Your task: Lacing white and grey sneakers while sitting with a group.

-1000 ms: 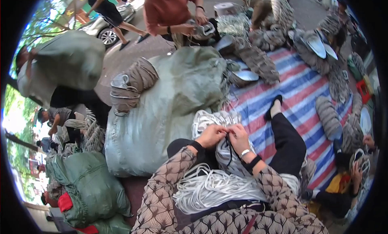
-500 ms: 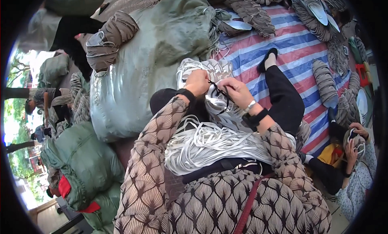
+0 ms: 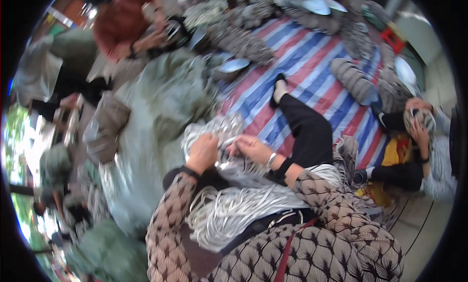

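Head view: both hands are held in front of the grey-and-white bundle (image 3: 214,127), which is set between the legs, beside the big sack (image 3: 151,101). Left hand (image 3: 204,150) is curled closed, right hand (image 3: 252,148) is pinched at the fingertips; what is gripped cannot be told, blur. Progress, judged: bundle looks gathered; whether it is tied off cannot be told. White laces (image 3: 234,209) are left loose in the lap. Materials: bundle lumpy, soft-looking; laces thin, tangled; sack pale green, glossy, creased; striped sheet (image 3: 312,82) slick, wrinkled
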A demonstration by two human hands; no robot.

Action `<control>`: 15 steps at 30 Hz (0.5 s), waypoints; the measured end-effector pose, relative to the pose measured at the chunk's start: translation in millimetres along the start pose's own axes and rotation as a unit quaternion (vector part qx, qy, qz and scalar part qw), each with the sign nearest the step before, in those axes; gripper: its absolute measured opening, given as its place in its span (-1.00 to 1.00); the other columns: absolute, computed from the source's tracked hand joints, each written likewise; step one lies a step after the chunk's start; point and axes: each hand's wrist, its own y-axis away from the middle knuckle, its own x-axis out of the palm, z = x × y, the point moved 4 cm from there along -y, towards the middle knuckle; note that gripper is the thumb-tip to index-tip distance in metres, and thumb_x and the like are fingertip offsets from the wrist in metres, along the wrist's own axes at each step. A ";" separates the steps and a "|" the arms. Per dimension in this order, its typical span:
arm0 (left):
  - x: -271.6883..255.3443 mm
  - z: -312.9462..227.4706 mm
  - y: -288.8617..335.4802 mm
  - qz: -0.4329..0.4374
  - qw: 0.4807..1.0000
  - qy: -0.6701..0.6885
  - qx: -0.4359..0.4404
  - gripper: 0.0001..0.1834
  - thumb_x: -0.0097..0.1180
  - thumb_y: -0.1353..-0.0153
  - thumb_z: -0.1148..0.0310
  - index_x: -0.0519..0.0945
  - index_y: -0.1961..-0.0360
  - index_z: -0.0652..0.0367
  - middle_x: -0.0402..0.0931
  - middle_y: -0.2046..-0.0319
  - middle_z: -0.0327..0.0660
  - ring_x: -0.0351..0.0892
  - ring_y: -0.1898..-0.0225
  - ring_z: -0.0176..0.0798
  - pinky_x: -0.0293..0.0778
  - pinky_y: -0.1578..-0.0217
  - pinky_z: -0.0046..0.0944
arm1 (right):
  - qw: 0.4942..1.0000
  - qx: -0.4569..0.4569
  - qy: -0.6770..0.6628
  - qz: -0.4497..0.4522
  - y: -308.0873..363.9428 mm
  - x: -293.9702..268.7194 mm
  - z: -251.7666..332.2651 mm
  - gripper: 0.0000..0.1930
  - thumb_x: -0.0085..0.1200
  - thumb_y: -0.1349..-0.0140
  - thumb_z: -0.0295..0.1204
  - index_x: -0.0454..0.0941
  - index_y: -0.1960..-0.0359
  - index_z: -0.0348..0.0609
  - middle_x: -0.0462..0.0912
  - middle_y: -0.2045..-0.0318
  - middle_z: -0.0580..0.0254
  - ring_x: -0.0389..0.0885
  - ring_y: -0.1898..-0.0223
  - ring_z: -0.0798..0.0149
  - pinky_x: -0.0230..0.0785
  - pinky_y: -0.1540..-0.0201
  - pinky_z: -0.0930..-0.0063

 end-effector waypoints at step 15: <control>-5.1 7.9 20.2 0.061 0.986 -0.118 0.097 -0.94 0.07 0.12 0.39 0.49 0.56 0.11 0.43 0.50 -0.15 0.48 0.32 -0.08 0.37 0.34 -0.10 | 0.996 0.038 0.057 -0.061 0.1 16.9 -16.1 -0.82 -0.13 -0.32 -0.37 0.47 0.28 -0.19 0.54 0.48 0.41 0.44 0.47 0.56 0.32 0.39 0.65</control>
